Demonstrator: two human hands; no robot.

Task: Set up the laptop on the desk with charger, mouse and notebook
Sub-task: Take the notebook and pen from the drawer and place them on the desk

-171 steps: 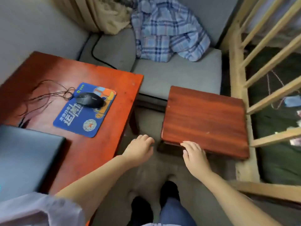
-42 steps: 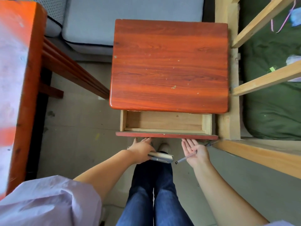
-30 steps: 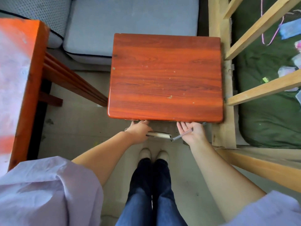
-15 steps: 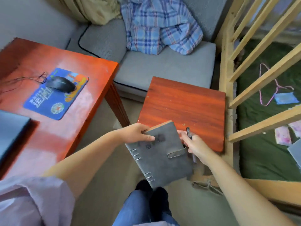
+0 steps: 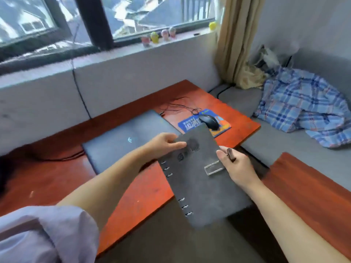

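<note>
A grey felt-covered ring-bound notebook (image 5: pixel 199 173) hangs above the front edge of the red wooden desk (image 5: pixel 133 188), gripped by the left hand (image 5: pixel 163 144) at its top and the right hand (image 5: pixel 236 166), which also pinches a dark pen (image 5: pixel 230 154). A closed dark laptop (image 5: pixel 123 139) lies beyond.

window (image 5: pixel 152 14) across the far wall, rooftops outside. small toy figures (image 5: pixel 158 37) lined up on the sill, one yellow figure (image 5: pixel 212 26) apart near the curtain. tan curtain (image 5: pixel 233 38) hanging at the right end of the window. grey sofa (image 5: pixel 296 143) beside it; crumpled blue plaid shirt (image 5: pixel 303 103) lying on the seat. red wooden side table (image 5: pixel 311 188) at lower right, in front of the sofa.
</note>
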